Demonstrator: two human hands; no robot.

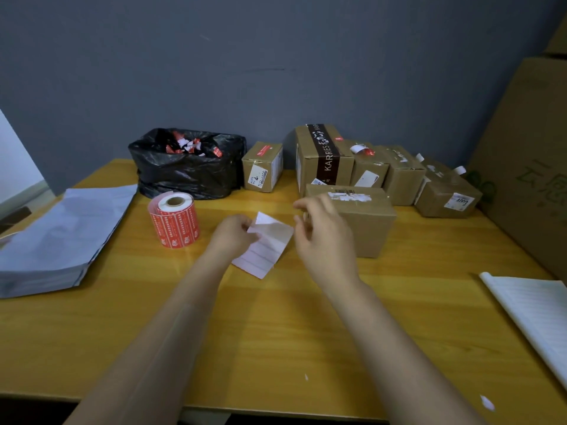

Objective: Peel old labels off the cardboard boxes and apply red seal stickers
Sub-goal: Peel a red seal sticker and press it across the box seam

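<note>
Fingers (246, 228) of the left hand (234, 233) pinch the upper left edge of a white liner (267, 250), holding it just above the table (276, 332). The right hand (326, 237), at 3 o'clock from the liner, has loosely curled fingers, thumb and forefinger apart, with nothing visible between them.

Handling: the liner is thin, limp paper; judge it light and easily creased. Any sticker taken from it will likely cling to skin, so lift it by one corner only. The box (368, 222) sits just behind the right hand, at 1 o'clock. It looks light and stiff. Steady it on a side wall, not on the top, where torn label (349, 196) residue remains.

Surroundings:
- Scraps (487, 403) lie at 5 o'clock, at the near edge.
- A pad (540, 311) lies at 4 o'clock.
- Grey mailers (61, 234) are stacked at 9 o'clock.
- The red roll (175, 223) stands upright at 10 o'clock, within the left hand's reach.
- A black bag (187, 167) of waste sits at 11 o'clock.
- Further boxes (325, 157) line the wall from 12 to 2 o'clock.

Nothing blocks the box top.
</note>
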